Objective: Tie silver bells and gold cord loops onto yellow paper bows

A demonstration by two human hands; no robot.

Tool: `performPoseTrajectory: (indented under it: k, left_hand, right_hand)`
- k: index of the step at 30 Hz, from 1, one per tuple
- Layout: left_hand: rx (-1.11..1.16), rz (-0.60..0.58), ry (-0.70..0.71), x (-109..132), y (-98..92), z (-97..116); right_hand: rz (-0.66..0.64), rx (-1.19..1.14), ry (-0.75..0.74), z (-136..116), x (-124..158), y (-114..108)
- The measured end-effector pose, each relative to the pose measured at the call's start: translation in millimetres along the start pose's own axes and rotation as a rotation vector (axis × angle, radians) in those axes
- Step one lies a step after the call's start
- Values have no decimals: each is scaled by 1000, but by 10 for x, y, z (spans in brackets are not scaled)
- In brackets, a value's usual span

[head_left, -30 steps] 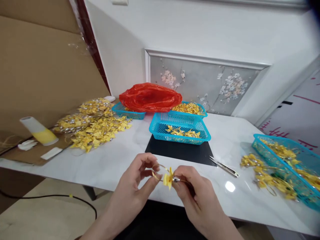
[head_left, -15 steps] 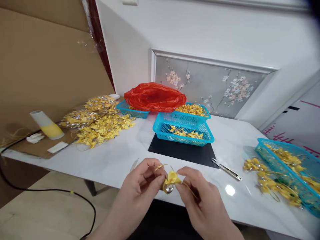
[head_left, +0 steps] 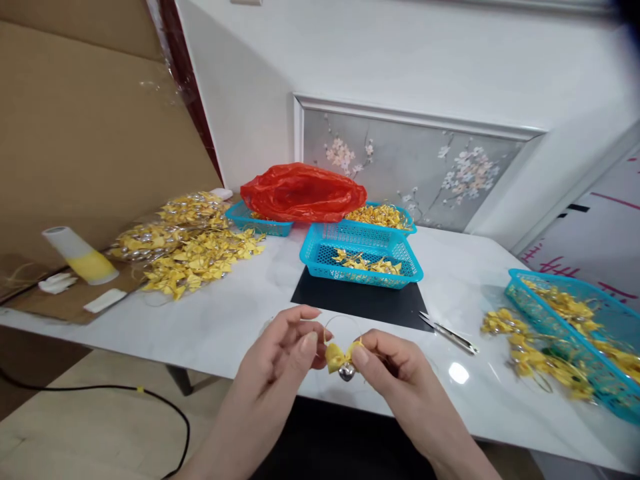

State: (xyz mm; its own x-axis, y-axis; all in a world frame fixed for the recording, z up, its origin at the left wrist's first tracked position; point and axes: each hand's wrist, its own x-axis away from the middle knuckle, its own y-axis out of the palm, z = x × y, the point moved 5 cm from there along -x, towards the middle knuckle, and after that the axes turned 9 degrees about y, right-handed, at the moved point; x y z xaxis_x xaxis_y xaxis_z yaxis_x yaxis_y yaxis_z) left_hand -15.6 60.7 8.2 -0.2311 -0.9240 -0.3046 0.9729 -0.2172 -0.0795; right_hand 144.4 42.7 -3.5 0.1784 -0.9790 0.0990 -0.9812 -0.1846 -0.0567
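Observation:
A small yellow ribbon bow with a round silver bell under it is held over the near edge of the table. My right hand pinches the bow's right side between thumb and index finger. From its top a thin cord loop arches upward. My left hand is at the bow's left side, thumb and index finger apart, other fingers loosely curled. Whether a left fingertip touches the cord or ribbon, I cannot tell.
A blue basket with several bows stands on a black sheet. Tweezer-like snips lie right of it. Another blue basket stands right, with bows beside it. Piled bows lie left; a red bag sits behind.
My left thumb and index finger have parted and moved off the bow. My right hand now pinches the bow itself, and the cord stands as a loop above it. The view has shifted slightly.

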Motion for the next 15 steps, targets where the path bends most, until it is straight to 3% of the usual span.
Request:
performPoseTrajectory:
  k: [6,10,15]
  left_hand:
    - [180,-34,-140,30,65,-98]
    - [253,-32,-150,14,113,-81]
    - [355,-13,-134,71,110,-70]
  right_hand:
    - [75,57,-38,-34,52,24]
    - [42,31,-10,22,38,32]
    - [-77,-356,117,187,-7,143]
